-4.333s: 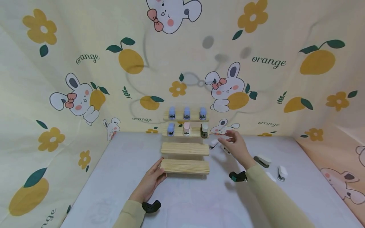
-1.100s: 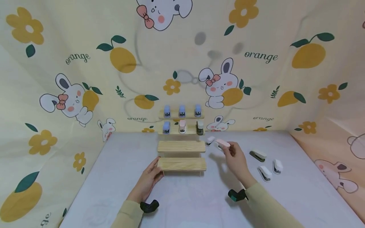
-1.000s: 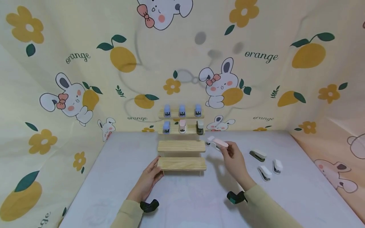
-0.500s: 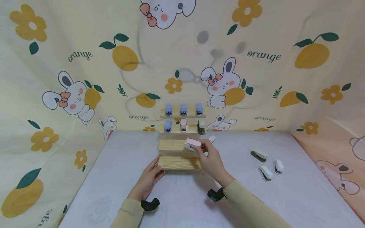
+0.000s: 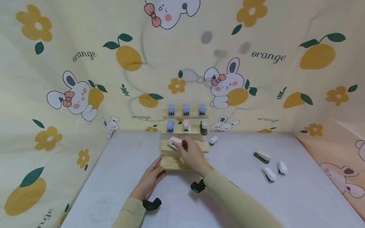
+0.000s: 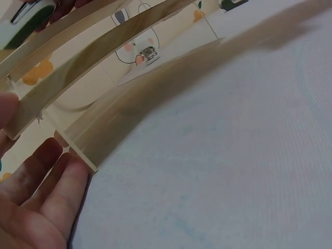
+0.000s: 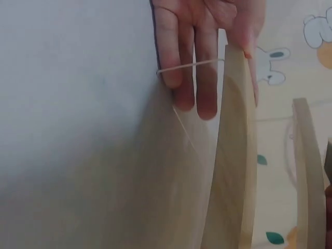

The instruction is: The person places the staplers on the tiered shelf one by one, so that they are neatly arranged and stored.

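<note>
My right hand (image 5: 194,155) pinches a small pink and white stapler (image 5: 175,141) over the left half of the rack's second board from the front. Whether the stapler touches that board is hard to tell. My left hand (image 5: 149,180) holds the left end of the tiered wooden rack (image 5: 170,162), thumb at the front board and fingers by the side support. In the left wrist view, fingers (image 6: 65,187) touch that support. Three blue staplers (image 5: 186,110) stand on the top tier. Below them are a blue stapler (image 5: 170,126), a pink stapler (image 5: 186,126) and a grey-green stapler (image 5: 203,127).
A white stapler (image 5: 213,141) lies just right of the rack. Farther right on the white table (image 5: 242,196) are a dark-green and white stapler (image 5: 261,157) and two white staplers (image 5: 282,168). A patterned cloth (image 5: 159,79) hangs behind.
My right hand has picked up the pink and white stapler right of the rack and carried it left over the second board. My left hand stays at the rack's end.
</note>
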Demonstrator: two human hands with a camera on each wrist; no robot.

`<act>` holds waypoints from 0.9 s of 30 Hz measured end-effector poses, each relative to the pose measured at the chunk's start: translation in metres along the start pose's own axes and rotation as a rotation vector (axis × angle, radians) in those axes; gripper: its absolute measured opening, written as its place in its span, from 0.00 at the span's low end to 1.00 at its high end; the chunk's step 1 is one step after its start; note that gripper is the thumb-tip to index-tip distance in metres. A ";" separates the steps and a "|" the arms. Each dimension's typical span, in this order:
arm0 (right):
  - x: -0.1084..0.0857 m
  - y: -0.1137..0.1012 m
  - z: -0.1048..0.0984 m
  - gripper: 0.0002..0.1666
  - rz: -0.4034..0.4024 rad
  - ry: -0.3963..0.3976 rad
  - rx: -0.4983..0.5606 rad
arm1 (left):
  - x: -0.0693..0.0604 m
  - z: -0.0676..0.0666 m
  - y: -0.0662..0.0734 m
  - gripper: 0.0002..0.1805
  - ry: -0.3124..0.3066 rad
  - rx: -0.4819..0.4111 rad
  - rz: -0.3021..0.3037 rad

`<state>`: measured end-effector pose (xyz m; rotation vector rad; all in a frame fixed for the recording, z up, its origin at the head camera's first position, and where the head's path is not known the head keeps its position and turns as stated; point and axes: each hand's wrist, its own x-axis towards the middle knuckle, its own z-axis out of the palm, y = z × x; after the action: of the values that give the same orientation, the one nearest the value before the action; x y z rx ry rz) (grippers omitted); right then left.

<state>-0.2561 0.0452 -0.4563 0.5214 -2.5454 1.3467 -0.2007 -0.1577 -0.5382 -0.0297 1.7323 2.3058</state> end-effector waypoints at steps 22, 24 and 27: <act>0.006 -0.016 0.031 0.16 0.041 0.119 -0.199 | 0.000 -0.002 0.002 0.35 -0.014 -0.008 -0.007; 0.006 -0.016 0.030 0.18 0.052 0.093 -0.180 | 0.000 -0.002 0.001 0.34 -0.013 -0.012 -0.010; 0.006 -0.014 0.024 0.19 0.069 0.012 -0.135 | 0.000 -0.001 -0.001 0.34 -0.023 -0.013 -0.010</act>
<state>-0.2566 0.0167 -0.4567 0.4030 -2.6432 1.1843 -0.2004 -0.1588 -0.5391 -0.0144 1.7026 2.3010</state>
